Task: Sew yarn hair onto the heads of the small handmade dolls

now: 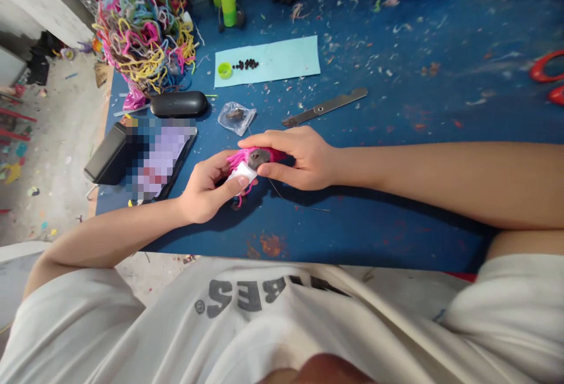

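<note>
Between both hands is a small doll (258, 159) with a grey head, pink yarn hair and a white body. My left hand (211, 187) is closed around the white body, its thumb lying on the front. My right hand (304, 158) pinches the head and hair from the other side, thumb at the head's edge. Pink strands hang below the left fingers, and a thin wire or thread runs out beneath the right hand. Just beyond the hands lie a clear plastic bag (237, 118) with a grey lump in it and a flat metal blade (328, 107).
A light blue paper strip (286, 61) bears a green ring (224, 70) and several black beads (247, 64). Tangled yarn (145, 32), a black case (179, 104), a phone (165, 158) and a black box (108, 154) stand left. Small dolls (228, 5) line the back; red scissors (546, 73) lie right.
</note>
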Available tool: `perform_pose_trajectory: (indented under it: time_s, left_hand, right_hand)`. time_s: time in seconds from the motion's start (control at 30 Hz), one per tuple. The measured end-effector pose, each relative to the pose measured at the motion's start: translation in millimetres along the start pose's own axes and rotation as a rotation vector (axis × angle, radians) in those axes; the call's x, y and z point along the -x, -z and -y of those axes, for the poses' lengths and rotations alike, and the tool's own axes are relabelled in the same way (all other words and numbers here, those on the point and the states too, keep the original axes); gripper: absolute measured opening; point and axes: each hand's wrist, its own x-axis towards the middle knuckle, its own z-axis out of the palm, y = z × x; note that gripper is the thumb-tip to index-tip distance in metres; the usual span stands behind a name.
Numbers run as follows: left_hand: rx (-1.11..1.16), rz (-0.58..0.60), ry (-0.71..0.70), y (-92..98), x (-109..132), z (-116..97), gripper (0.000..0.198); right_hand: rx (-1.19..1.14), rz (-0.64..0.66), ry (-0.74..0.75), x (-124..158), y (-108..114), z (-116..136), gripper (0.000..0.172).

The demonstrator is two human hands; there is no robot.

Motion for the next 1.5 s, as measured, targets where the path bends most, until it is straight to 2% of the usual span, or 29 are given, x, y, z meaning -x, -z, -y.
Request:
perform_pose_trajectory:
  time_s: [0.17, 0.27, 0.37, 0.47, 0.53, 0.73, 0.9, 1.0, 1.13, 1.2, 1.27, 1.33, 1.37, 1.43, 1.5]
  left_hand:
    - [-0.025, 0.008, -0.033, 0.8, 3, 4, 0.046]
    - [-0.094, -0.009, -0.059, 1.9, 5, 6, 0.05]
    - [-0.13, -0.021, -0.061, 2.7, 6, 7, 0.054]
    - [-0.083, -0.007, -0.071, 2.6, 6, 8, 0.05]
    - [-0.065, -0.01, -0.087, 2.2, 6, 9, 0.046]
    - [-0.084, -0.044, -0.041, -0.6, 6, 9, 0.045]
    - [-0.008, -0.052, -0.052, -3.2, 1, 4, 0.042]
    - [0.031, -0.063, -0.036, -4.4, -2, 0, 0.042]
    - [0.063, -0.105, -0.049, -4.8, -2, 1, 0.048]
    - [0.087, -0.191, -0.103, -4.4, -3, 4, 0.052]
    - [0.103, -0.353, -0.205, -4.5, -4, 6, 0.055]
    - [0.119, -0.509, -0.342, -6.1, -4, 5, 0.049]
    - [0.132, -0.55, -0.397, -7.7, -2, 3, 0.042]
    - [0.172, -0.529, -0.425, -12.5, 5, -3, 0.031]
    - [0.207, -0.412, -0.314, -18.4, 16, -9, 0.031]
  right_hand:
    - [0.004, 0.005, 0.004, -1, 1, 1, 0.05]
    - [-0.09, -0.004, -0.001, -4, 2, -1, 0.056]
    - [-0.36, 0.01, -0.079, -7, 0, -1, 0.066]
    - [-0.661, 0.019, -0.237, -11, -2, 2, 0.052]
    - [-0.762, 0.026, -0.311, -13, -3, 4, 0.046]
    - [-0.854, 0.029, -0.427, -15, 1, 7, 0.045]
    - [-0.875, -0.014, -0.443, -16, -1, 11, 0.061]
    - [-0.76, -0.057, -0.401, -13, -3, 13, 0.065]
    - [-0.303, -0.234, -0.307, -7, -3, 13, 0.06]
    - [-0.111, -0.337, -0.258, -6, -1, 11, 0.052]
    - [-0.002, -0.381, -0.206, -6, 2, 6, 0.042]
    - [0.089, -0.34, -0.188, -7, 6, 2, 0.034]
    - [0.136, -0.295, -0.198, -8, 8, 0, 0.032]
    - [0.212, -0.199, -0.252, -9, 11, -2, 0.029]
    - [0.247, -0.135, -0.275, -8, 12, -1, 0.029]
